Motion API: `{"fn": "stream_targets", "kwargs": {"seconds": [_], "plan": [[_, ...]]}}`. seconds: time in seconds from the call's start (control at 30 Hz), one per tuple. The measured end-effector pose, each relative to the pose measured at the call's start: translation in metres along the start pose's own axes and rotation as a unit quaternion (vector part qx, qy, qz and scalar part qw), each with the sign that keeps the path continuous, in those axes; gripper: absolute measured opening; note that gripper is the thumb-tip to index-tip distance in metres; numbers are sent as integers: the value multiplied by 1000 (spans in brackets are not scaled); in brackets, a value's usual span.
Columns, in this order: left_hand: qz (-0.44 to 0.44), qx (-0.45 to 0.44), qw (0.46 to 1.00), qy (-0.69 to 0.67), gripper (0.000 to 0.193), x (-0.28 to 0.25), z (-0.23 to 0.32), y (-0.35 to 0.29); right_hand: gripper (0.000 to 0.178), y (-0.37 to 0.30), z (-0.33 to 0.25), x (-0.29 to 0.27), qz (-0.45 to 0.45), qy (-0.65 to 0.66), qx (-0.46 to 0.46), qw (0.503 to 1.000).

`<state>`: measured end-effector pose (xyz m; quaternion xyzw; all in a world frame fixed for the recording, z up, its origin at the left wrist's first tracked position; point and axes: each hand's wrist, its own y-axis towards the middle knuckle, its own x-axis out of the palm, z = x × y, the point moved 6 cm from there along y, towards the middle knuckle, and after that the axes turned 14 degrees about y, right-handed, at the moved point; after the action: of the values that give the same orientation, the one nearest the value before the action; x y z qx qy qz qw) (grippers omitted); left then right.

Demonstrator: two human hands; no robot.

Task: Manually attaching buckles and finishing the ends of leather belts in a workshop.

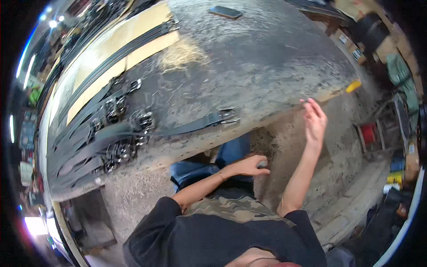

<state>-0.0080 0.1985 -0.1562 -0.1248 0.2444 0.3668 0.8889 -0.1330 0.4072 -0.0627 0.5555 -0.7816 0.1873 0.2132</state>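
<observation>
My left hand (247, 166) is closed in front of my body, over my lap, around a small grey rounded object (262, 164) whose kind I cannot tell. Farther right, my right hand (315, 122) is raised by the table's front edge. Its fingertips are pinched together on a tiny dark piece (304, 101), too small to name. Nearest to both hands on the table (253, 66) lies a dark belt (187, 127) with a silver double-prong buckle (229, 115) at its right end. Left of it, more black belts with metal buckles (120, 149) lie in a heap.
Dark straps (129, 44) lie over pale yellowish sheets (153, 45) at the back left, beside a patch of straw-coloured scraps (182, 55). A phone (225, 12) rests at the far side. A yellow object (353, 86) sits at the table's right corner. A red-seated stool (368, 133) stands right.
</observation>
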Motion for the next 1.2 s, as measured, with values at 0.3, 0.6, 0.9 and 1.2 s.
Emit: {"fn": "stream_targets", "kwargs": {"seconds": [0.3, 0.6, 0.9, 1.2], "plan": [[377, 40, 832, 405, 21, -188, 156, -83, 28, -30, -18, 14, -13, 25, -61, 998], [257, -93, 832, 482, 26, -220, 90, -98, 16, -77, 32, 181, -165, -139, -52, 975], [206, -142, 968, 13, 32, -325, 96, -81, 28, -30, 40, 297, -153, -188, 69, 968], [114, -267, 953, 88, 41, -402, 125, -111, 31, -12, -50, 400, -210, -484, 5, 850]]}}
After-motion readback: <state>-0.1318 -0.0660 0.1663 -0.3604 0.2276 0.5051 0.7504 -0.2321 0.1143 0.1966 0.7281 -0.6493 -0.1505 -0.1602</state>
